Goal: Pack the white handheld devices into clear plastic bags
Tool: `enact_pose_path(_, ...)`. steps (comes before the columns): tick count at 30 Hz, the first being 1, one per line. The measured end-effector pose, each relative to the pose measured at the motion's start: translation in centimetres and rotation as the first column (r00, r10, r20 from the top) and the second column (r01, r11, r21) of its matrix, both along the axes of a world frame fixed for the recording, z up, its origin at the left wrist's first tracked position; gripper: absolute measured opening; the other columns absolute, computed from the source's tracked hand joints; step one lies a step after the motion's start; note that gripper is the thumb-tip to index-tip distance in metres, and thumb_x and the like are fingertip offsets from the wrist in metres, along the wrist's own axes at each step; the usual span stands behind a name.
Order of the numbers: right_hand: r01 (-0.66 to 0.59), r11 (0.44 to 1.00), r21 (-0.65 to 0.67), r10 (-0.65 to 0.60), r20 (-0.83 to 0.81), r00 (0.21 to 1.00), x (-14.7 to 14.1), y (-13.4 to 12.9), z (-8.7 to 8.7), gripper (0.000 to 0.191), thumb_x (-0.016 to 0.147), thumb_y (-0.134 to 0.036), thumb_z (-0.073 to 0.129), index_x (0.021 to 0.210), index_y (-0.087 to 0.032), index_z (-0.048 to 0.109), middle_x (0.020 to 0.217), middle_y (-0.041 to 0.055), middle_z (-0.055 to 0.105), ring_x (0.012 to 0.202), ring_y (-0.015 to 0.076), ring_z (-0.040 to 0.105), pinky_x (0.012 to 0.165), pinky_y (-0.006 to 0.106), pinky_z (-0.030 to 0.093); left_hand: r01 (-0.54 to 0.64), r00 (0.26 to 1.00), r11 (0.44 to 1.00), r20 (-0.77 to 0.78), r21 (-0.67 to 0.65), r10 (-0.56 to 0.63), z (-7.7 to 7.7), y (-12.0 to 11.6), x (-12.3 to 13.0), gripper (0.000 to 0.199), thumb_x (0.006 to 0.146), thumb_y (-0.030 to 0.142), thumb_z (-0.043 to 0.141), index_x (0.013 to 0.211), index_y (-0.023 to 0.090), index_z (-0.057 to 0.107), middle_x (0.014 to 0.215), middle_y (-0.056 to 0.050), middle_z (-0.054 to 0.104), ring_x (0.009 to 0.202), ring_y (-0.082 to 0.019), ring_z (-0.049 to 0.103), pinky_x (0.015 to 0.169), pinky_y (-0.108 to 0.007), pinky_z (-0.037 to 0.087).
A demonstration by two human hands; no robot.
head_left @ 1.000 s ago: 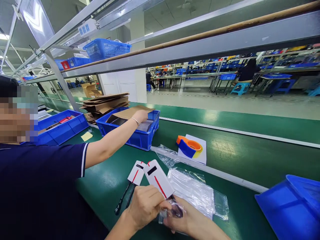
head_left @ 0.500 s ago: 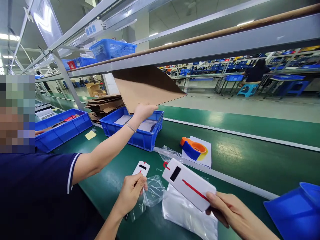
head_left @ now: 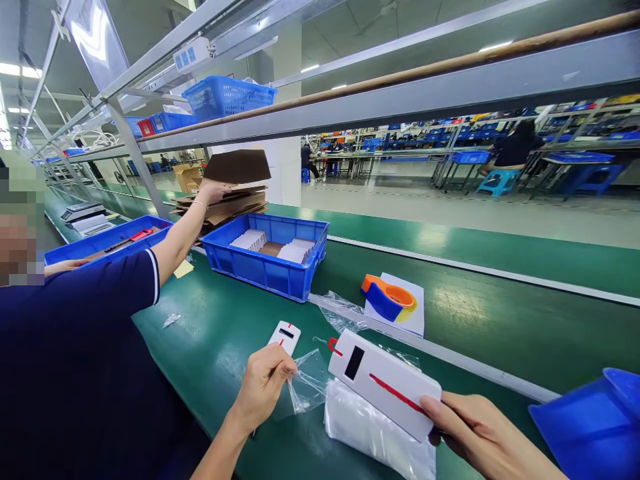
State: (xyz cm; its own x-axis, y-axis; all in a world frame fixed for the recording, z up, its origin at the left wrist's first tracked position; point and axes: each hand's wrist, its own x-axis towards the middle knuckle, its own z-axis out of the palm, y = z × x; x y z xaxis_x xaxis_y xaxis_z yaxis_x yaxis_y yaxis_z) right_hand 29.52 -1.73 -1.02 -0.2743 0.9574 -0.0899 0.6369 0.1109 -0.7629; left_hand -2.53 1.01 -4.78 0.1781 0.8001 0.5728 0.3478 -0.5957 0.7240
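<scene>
My left hand (head_left: 267, 383) pinches a clear plastic bag (head_left: 309, 381) at lower centre. Just behind its knuckles lies a smaller white device (head_left: 286, 337) with a dark window, partly covered by the hand. My right hand (head_left: 465, 423) grips the lower end of a larger white device (head_left: 383, 383) with a black window, a red strip and a red loop. Under this device, a stack of clear bags (head_left: 375, 433) rests on the green table (head_left: 220, 333).
A co-worker's arm (head_left: 183, 230) reaches over a blue bin toward stacked cardboard (head_left: 235, 205). Another blue bin (head_left: 260, 270) holds white pieces. An orange and blue tape dispenser (head_left: 387, 298) lies on paper. A blue container (head_left: 593, 423) stands at right.
The co-worker's arm and the cardboard sheet have moved left and away, uncovering the bin of white pieces. My right hand and its device have shifted slightly right and down.
</scene>
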Motion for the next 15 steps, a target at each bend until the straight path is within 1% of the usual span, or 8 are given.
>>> enact_pose_path(2,-0.019,0.999,0.027,0.018,0.019,1.000,0.2,-0.1,-0.3,0.070,0.097,-0.073,0.035,0.062,-0.022,0.067,0.062,0.0043,0.064,0.061,0.0211,0.058,0.058,0.029,0.044,-0.005,1.000,0.999,-0.022,0.051,0.006,-0.3,0.1,0.2,0.056,0.106,0.052,0.041,0.070,0.017,0.064,0.062,-0.002,0.061,0.062,-0.014,0.055,0.059,-0.023,0.040)
enact_pose_path(5,-0.033,0.997,0.064,0.031,0.029,0.999,0.6,-0.4,-0.9,0.064,0.099,-0.067,0.041,0.064,-0.022,0.070,0.065,0.0037,0.067,0.063,0.0210,0.060,0.058,0.027,0.047,-0.014,0.998,0.994,-0.053,0.110,0.020,-0.6,0.2,0.6,0.052,0.107,0.048,0.043,0.072,0.017,0.064,0.062,-0.001,0.061,0.062,-0.013,0.055,0.060,-0.022,0.039)
enact_pose_path(8,-0.039,0.996,0.082,0.033,0.066,0.997,1.0,-0.5,-1.2,0.061,0.098,-0.067,0.044,0.066,-0.023,0.072,0.067,0.0041,0.070,0.066,0.0222,0.062,0.060,0.027,0.049,-0.037,0.997,0.990,-0.055,0.135,0.045,-0.9,0.2,0.9,0.049,0.107,0.046,0.044,0.072,0.017,0.064,0.063,-0.001,0.061,0.062,-0.013,0.055,0.061,-0.022,0.040)
enact_pose_path(11,-0.060,0.995,0.082,0.051,0.112,0.992,1.2,-0.5,-1.1,0.062,0.097,-0.068,0.043,0.067,-0.023,0.072,0.070,0.0050,0.071,0.068,0.0230,0.063,0.064,0.028,0.050,-0.049,0.997,0.991,-0.047,0.126,0.055,-1.0,0.0,1.0,0.051,0.107,0.047,0.044,0.072,0.017,0.064,0.063,-0.001,0.061,0.061,-0.013,0.056,0.060,-0.022,0.040)
enact_pose_path(15,-0.093,0.994,0.058,0.086,0.108,0.990,1.3,-0.3,-0.9,0.065,0.100,-0.068,0.036,0.067,-0.022,0.069,0.069,0.0057,0.070,0.067,0.0227,0.062,0.063,0.029,0.048,-0.020,1.000,0.999,-0.017,0.027,0.021,-0.7,-0.2,1.1,0.054,0.107,0.047,0.042,0.068,0.016,0.063,0.060,-0.001,0.060,0.056,-0.011,0.056,0.057,-0.020,0.041)
